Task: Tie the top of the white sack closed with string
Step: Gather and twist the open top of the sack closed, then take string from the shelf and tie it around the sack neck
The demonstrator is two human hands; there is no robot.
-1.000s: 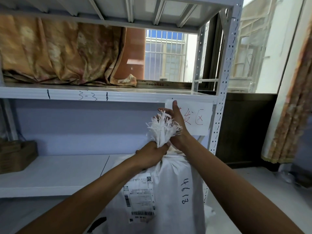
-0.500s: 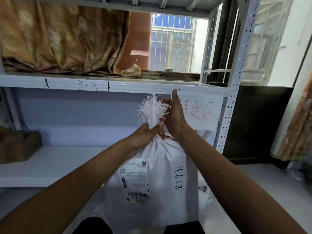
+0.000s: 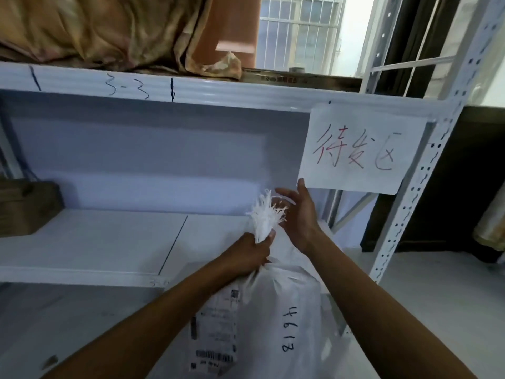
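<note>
While our left hand (image 3: 250, 254) stays out of the knotting and simply clamps the gathered neck of the white sack (image 3: 273, 318), the frayed top (image 3: 266, 214) sticks up above our fist. Just right of that tuft, our right hand (image 3: 296, 212) is spread open, holding nothing we can make out. We see no string around the neck, so the tying seems not yet begun.
</note>
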